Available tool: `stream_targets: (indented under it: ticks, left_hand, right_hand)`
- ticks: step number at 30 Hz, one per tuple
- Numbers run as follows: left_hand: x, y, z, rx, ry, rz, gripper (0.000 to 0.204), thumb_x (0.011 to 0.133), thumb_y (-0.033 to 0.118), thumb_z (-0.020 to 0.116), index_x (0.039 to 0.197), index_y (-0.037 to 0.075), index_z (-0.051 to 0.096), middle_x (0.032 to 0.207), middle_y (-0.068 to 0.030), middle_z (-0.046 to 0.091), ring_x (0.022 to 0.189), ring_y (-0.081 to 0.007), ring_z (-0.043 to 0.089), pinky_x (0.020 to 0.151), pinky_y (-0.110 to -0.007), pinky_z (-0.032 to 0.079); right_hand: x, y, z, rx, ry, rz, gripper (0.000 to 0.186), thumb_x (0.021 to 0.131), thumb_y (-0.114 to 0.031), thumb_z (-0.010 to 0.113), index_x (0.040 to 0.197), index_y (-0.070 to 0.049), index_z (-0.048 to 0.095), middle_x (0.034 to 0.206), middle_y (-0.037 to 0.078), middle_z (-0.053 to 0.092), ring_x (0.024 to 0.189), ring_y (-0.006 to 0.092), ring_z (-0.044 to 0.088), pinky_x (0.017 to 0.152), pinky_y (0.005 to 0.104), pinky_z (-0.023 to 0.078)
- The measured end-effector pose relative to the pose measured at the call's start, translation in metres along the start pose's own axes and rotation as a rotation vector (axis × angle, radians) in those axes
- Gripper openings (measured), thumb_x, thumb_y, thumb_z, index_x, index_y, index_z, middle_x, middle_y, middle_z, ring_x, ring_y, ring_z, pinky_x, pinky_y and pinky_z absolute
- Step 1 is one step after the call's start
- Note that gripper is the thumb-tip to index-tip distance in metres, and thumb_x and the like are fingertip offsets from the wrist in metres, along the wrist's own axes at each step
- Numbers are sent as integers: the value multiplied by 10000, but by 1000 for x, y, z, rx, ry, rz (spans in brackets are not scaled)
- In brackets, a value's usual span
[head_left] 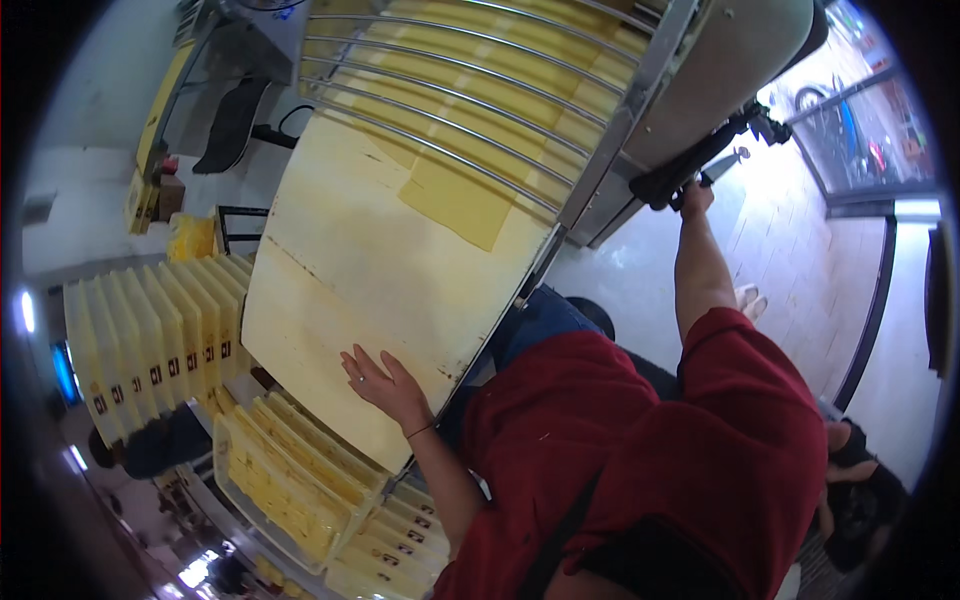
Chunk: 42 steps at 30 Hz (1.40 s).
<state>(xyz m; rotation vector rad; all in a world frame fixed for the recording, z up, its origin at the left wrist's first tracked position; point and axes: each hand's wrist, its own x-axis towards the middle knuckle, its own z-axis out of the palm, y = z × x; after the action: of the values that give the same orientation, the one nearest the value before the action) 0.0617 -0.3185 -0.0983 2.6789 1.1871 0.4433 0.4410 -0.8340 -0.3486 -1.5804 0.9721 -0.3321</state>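
Note:
My left hand (388,388) is spread palm-up over the near end of a pale conveyor belt (330,260), fingers apart and holding nothing. A ring and a thin wrist cord show on it. Farther up the belt, a flat yellow dough sheet (460,205) comes out from under a guard of metal bars (450,95). My right arm stretches out to the machine's right side. There my right hand (697,200) is closed around a dark handle, next to a tapered silver piece (722,166) with a small knob at its tip. The handle is mostly hidden by my fingers.
Several upright pale yellow plastic trays (160,345) stand in a row left of the belt. An open tray (285,480) holds yellow dough pieces below them. A person (855,490) in black is at lower right, and another person (165,440) in dark clothes at left.

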Motion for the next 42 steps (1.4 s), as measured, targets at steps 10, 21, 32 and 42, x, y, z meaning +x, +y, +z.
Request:
stream_targets:
  ticks: [10,21,32,42]
  left_hand:
    - [14,2,8,129,-60,-120,594,1037,395,369,1504,33,310,1570,-257,228,1466,-379,198,1187,-506,128]
    - [14,4,6,95,-25,-134,577,1031,385,394,1525,100,303,1592,-217,205,1476,-360,186,1185,-529,107]
    - [12,0,-6,56,58,-161,565,1014,347,447,1513,108,334,1593,-186,221,1475,-342,191,1185,-524,114]
    - [9,-3,-12,48,55,-185,568,995,347,480,1491,93,370,1574,-194,258,1468,-337,211,1188,-521,127]
  right_hand:
    - [13,7,-2,-77,33,-88,341,779,-279,772,911,14,660,778,97,683,650,206,670,558,333,530]
    - [17,-27,-20,192,-155,228,220,841,-192,661,873,9,577,660,132,617,453,199,569,384,330,437]
    - [19,-98,-26,285,-407,243,229,940,-240,587,765,-103,530,601,27,492,437,126,447,390,272,360]
    - [2,-106,-24,178,-285,165,239,895,-278,664,822,-63,592,680,64,592,476,154,520,406,288,415]
